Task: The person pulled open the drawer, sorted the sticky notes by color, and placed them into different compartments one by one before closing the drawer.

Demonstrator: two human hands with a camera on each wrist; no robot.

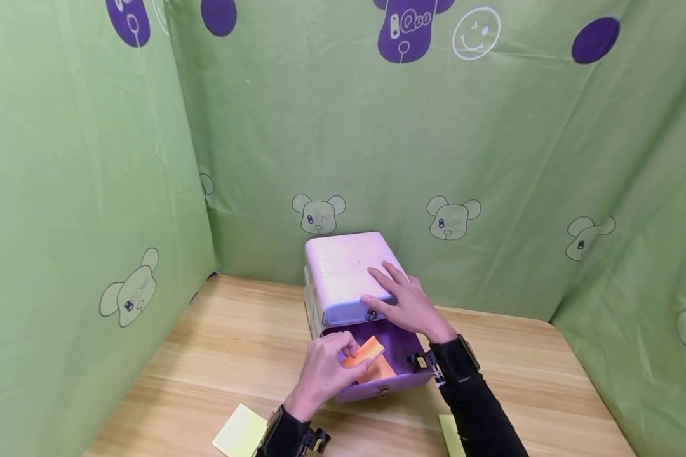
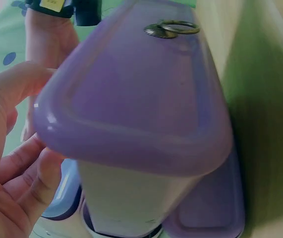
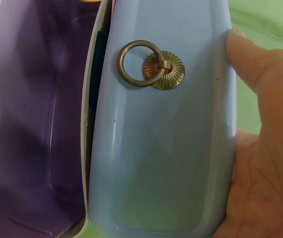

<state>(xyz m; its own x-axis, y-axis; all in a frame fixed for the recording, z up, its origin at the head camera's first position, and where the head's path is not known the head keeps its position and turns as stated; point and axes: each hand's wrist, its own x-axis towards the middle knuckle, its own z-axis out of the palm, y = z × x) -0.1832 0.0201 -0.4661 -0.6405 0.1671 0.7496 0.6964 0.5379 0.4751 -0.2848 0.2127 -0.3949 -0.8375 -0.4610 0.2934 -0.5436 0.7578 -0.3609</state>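
Observation:
My left hand (image 1: 322, 368) reaches over the pulled-out purple drawer (image 1: 351, 395) and pinches an orange sticky note pad (image 1: 370, 348) between thumb and fingers. More orange (image 1: 384, 368) shows below it inside the drawer. In the left wrist view, the drawer's purple front (image 2: 131, 99) with its ring handle (image 2: 180, 27) fills the middle, and the pad is hidden. With fingers spread, my right hand (image 1: 403, 301) rests on the pale pink top of the small cabinet (image 1: 349, 260). Its thumb lies near the blue front of the upper drawer (image 3: 166, 148), which has a brass ring (image 3: 136, 84).
A yellow sticky note pad (image 1: 241, 431) lies on the wooden table (image 1: 251, 343) at the front left. Another yellow one (image 1: 450, 435) is partly covered by my right sleeve. Behind the cabinet hangs a green printed curtain (image 1: 377, 146), also along both sides.

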